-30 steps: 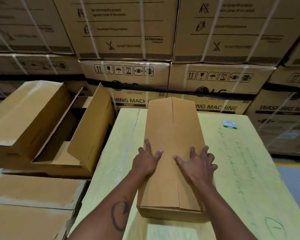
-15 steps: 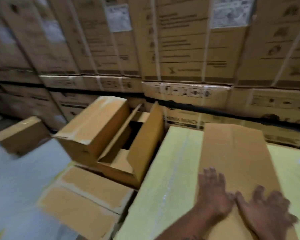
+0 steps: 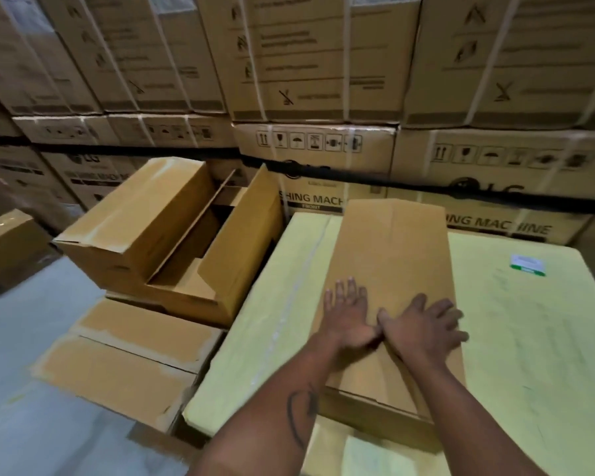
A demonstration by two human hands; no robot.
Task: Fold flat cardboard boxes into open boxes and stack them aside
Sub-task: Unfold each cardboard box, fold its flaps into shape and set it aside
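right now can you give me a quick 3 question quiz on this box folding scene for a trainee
1. True or false: both hands lie flat on the brown box.
2. What does that box sit on? A) the floor B) the yellow surface C) a trolley
3. The open box lies on which side of the yellow surface?

Key: 1 true: left hand and right hand press its top. 2 B. 3 left.

I see my left hand (image 3: pixel 349 321) and right hand (image 3: pixel 423 326) pressing flat, side by side, on a brown box (image 3: pixel 392 255) lying on the yellow tabletop (image 3: pixel 529 338); folded boxes (image 3: pixel 158 235) sit stacked at left.
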